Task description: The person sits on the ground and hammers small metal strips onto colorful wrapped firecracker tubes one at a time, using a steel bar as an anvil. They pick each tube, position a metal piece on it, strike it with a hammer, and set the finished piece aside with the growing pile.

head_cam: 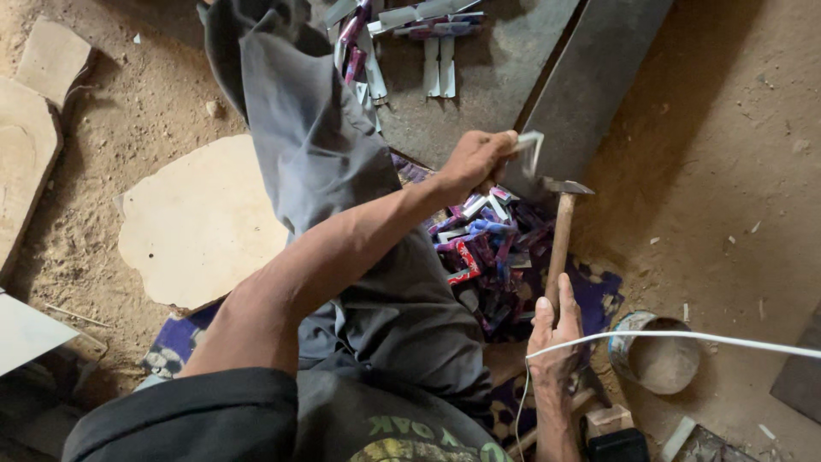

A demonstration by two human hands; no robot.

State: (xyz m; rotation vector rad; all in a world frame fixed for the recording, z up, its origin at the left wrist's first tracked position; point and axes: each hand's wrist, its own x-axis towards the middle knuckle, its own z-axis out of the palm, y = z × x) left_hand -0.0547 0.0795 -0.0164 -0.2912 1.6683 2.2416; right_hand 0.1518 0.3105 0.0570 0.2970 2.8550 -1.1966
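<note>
My left hand (477,159) is closed on a small bent strip of shiny metal (532,150), held at the edge of a dark slanting metal bar (590,77). My right hand (556,329) grips the wooden handle of a hammer (560,231); its steel head hangs just below and right of the strip, close to it. Between my hands lies a heap of several folded coloured metal pieces (487,248), purple, red and white. My grey-trousered leg (342,188) stretches forward across the middle.
More flattened strips (428,43) lie on a dark plate at the top. A pale wooden board (197,222) rests on the sandy floor at left. A small round tin (654,351) stands at lower right, crossed by a white cord (684,336). A patterned purple cloth (603,291) lies under the heap.
</note>
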